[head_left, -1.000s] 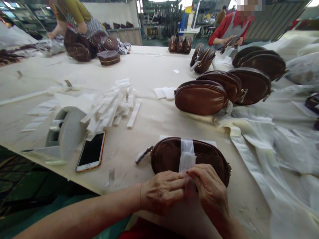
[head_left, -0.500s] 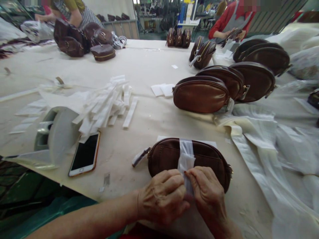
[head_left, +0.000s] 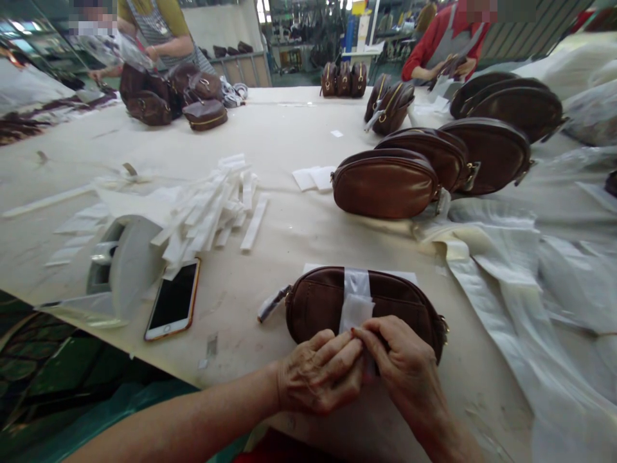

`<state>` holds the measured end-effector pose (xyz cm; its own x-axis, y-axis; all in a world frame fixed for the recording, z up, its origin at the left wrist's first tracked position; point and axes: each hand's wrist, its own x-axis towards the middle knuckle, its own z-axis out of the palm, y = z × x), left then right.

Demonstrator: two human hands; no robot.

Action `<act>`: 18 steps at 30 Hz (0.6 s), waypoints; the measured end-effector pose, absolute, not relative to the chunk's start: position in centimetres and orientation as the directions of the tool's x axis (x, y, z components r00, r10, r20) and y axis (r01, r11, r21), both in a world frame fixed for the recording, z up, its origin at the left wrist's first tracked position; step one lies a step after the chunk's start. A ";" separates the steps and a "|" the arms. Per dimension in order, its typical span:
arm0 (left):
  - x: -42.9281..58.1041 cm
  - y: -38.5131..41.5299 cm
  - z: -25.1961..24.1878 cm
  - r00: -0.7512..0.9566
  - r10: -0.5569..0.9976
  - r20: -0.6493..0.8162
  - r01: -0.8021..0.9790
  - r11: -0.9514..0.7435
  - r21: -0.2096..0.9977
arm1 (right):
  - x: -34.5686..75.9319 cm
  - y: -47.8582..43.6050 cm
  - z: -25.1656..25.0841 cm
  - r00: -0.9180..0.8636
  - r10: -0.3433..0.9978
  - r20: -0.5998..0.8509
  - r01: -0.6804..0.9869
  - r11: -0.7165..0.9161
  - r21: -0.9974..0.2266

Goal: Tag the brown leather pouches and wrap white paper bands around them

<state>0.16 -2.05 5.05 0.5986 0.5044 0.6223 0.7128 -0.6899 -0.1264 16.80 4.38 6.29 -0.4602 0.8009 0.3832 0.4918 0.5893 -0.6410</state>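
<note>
A dark brown oval bag [head_left: 313, 302] lies in front of me, with a white wrapping strip [head_left: 357, 308] running across its middle. My left hand [head_left: 322, 373] is closed at the bag's lower edge, its fingertips at the strip. Thumb and fingers of my right hand [head_left: 400, 360] pinch at the same strip, almost touching the left fingertips. What lies between the fingers is mostly hidden. A wrapped zipper pull [head_left: 274, 303] sticks out from the bag's left end. Part of a white sheet [head_left: 313, 267] shows behind the bag.
To the left are a tape dispenser [head_left: 128, 270], a phone [head_left: 173, 299] and a pile of white strips [head_left: 216, 206]. Several brown oval bags [head_left: 385, 183] stand at right, beside long white wrapping material [head_left: 501, 276]. Two people work across the table, near more brown bags [head_left: 149, 106].
Both hands have drawn closer together at the strip, and the strip's upper layer lies flatter and wider. The view has shifted slightly. At far left, a person has lifted clear plastic.
</note>
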 end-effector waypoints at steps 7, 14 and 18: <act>0.2 -2.2 4.7 0.600 0.512 0.614 0.721 -0.679 -0.139 | 16.4 4.1 6.2 -0.393 0.850 0.350 0.547 0.522 -0.654; 0.5 -2.4 4.4 0.591 0.527 0.610 0.744 -0.649 -0.161 | 17.4 4.1 7.1 -0.257 0.939 0.229 0.435 0.324 -0.841; 0.5 -2.3 4.5 0.571 0.527 0.629 0.750 -0.647 -0.140 | 23.7 2.9 7.9 -0.050 0.949 0.312 0.554 0.287 -0.782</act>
<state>0.47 -2.26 4.48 0.5714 0.5267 0.6294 0.7499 -0.6467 -0.1396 23.71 2.95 7.90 -0.0504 0.9487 0.3121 0.5541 0.2866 -0.7815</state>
